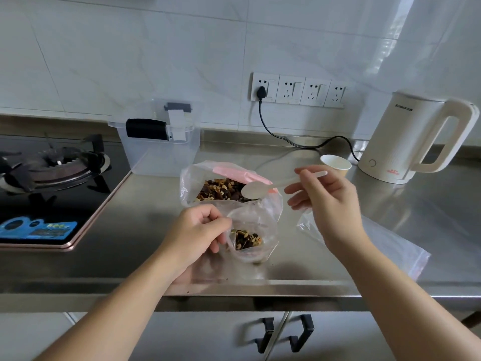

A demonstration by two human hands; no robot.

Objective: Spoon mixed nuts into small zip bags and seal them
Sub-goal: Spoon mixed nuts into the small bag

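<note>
On the counter (390, 230), the left hand (197, 230) pinches the small bag's (247, 241) rim open, while the right hand (325, 196) holds an empty spoon (256, 189) over the big nut bag (221, 188).

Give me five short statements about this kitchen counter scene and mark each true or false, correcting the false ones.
1. The right hand holds a white spoon. True.
2. The spoon is heaped with nuts. False: its bowl looks empty.
3. The left hand pinches the rim of the small zip bag. True.
4. The small zip bag is empty. False: it holds some mixed nuts.
5. The paper cup stands on the stove. False: it stands on the steel counter beside the kettle.
</note>
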